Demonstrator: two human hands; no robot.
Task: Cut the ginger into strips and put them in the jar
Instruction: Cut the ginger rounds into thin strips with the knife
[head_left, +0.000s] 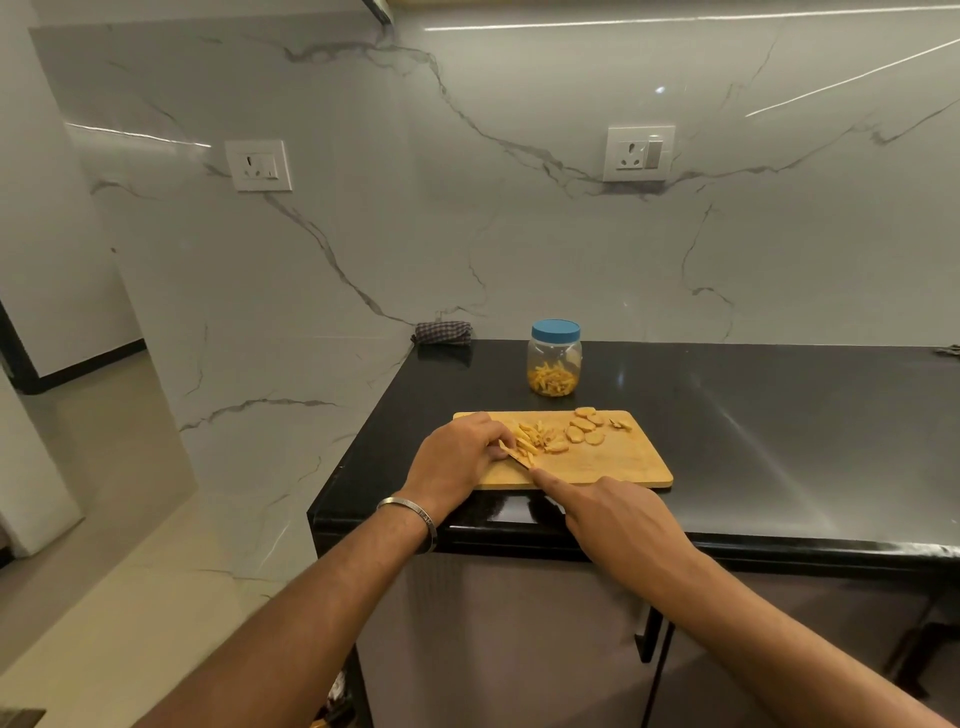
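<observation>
We are pinning a slice of ginger (511, 448) near the board's (613, 457) left edge with our left hand (457, 457), fingers curled back clear of the blade. Our right hand (613, 519) is gripping the knife (519, 460), forefinger along its spine to steer. Uncut slices (584, 428) are waiting toward the far edge. The jar (555, 358), lid on and partly filled, is standing just beyond the board on the table (753, 415).
</observation>
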